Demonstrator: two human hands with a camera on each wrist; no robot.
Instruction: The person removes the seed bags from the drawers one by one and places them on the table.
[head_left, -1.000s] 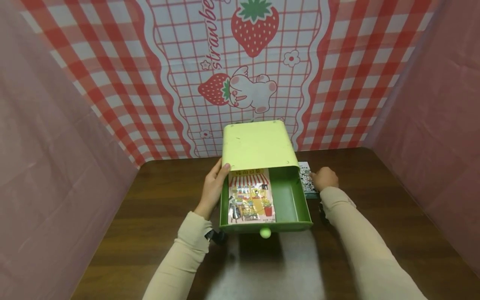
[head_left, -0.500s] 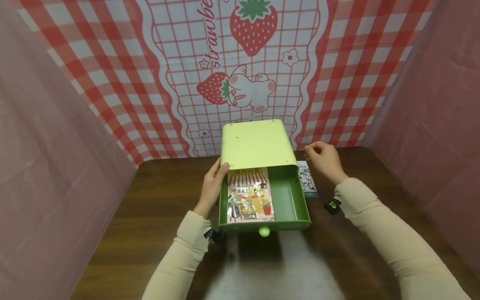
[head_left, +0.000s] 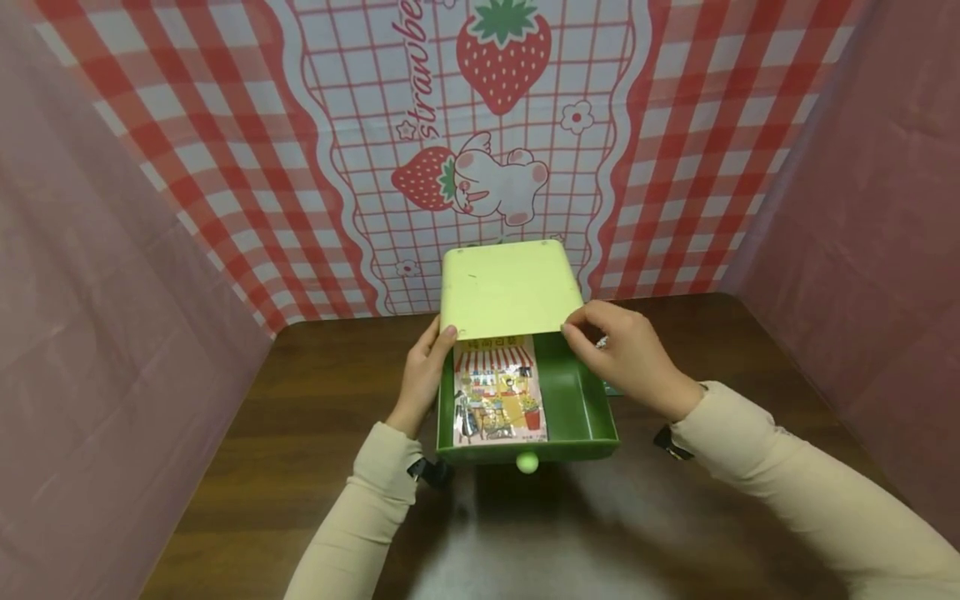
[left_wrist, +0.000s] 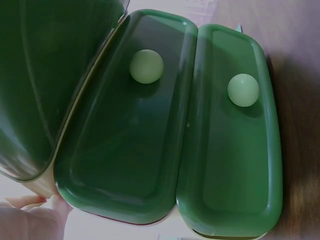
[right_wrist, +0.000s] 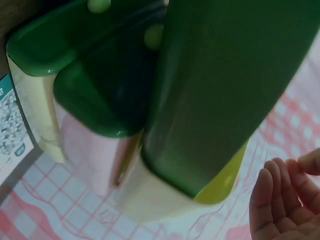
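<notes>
1. Two-handed, apparently mid-step: steadying the chest (head_left: 510,287), top drawer (head_left: 568,400) pulled out
2. With left hand (head_left: 424,375): gripping near left corner, thumb over edge, fingers along side
3. With right hand (head_left: 633,354): holding fingertips close together at near right corner, unable to tell whether touching
4. Finding pink packet (head_left: 498,396) lying in drawer's left half, second packet (right_wrist: 12,130) beside chest
5. Calling next, probably, for firm support before working the drawer

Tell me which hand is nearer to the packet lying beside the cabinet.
Right. In the head view, the right hand partly hides the packet, on its side of the cabinet; the left hand is at the cabinet's opposite side.
</notes>
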